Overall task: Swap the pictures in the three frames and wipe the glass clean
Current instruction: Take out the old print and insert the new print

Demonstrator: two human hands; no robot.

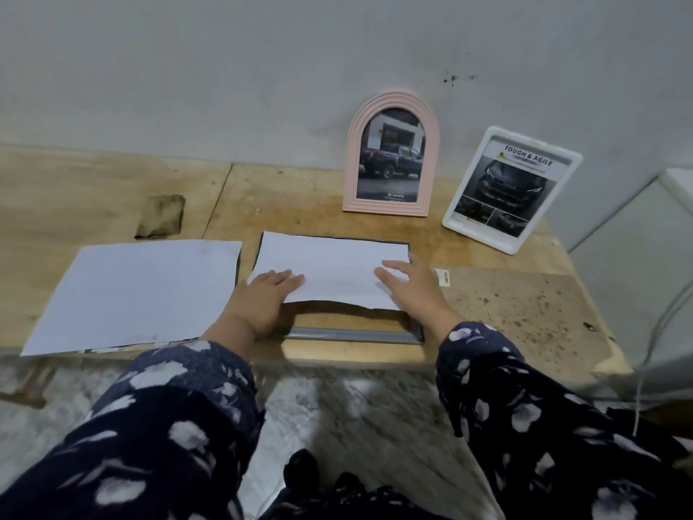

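Both hands (pixel 262 294) flat on paper (pixel 330 268) over frame (pixel 356 334).

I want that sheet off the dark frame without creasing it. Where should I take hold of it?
Probably at the near edge of the white sheet, from the front. That edge bows up off the dark frame, leaving a gap for the fingers to slip under. Both the left hand and right hand already lie flat near it.
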